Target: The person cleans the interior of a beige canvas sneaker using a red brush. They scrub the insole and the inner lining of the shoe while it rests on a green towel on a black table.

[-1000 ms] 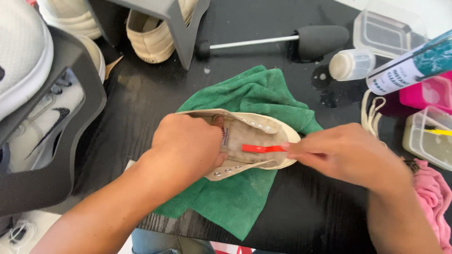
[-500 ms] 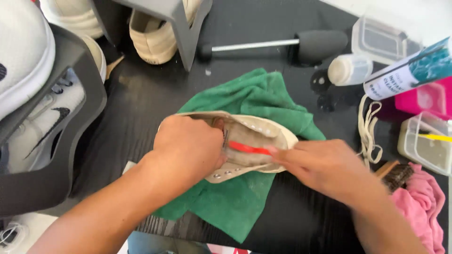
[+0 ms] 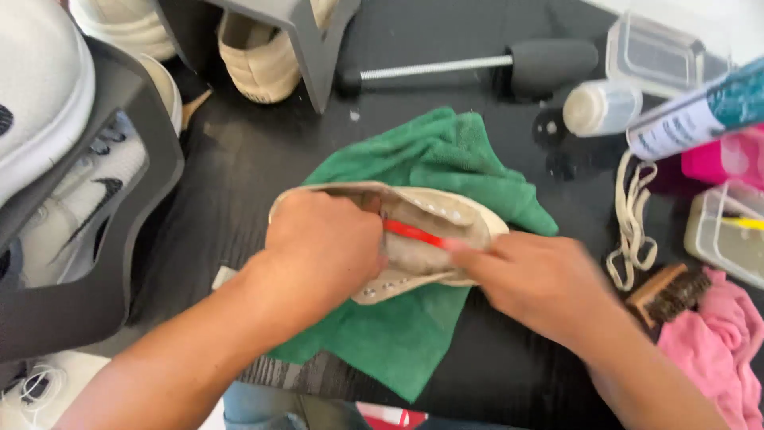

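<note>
From the head camera, a beige canvas shoe (image 3: 434, 219) lies on its side on a crumpled green cloth (image 3: 446, 155) near the middle of the dark table (image 3: 239, 159), its long axis running left to right with the toe toward the right. The left hand (image 3: 322, 251) is clamped over the heel half of the shoe, fingers curled around the upper, pinning it down. The right hand (image 3: 541, 279) sits just right of the toe, closed on the handle of a red brush (image 3: 414, 233) whose shaft slants up and left into the shoe's opening; the working end is hidden between the left hand and the upper. So the shoe lies directly between the two hands, the left on it, the right touching only through the brush. A loose cream lace (image 3: 633, 219), a wooden brush (image 3: 668, 293) and a pink cloth (image 3: 712, 350) lie to the right; a white bottle (image 3: 601, 107) is beyond. Compared with a second ago, the right hand has drawn nearer the toe and the red brush has gone deeper, tilting from level to a slant; the left hand's hold is unchanged.
</note>
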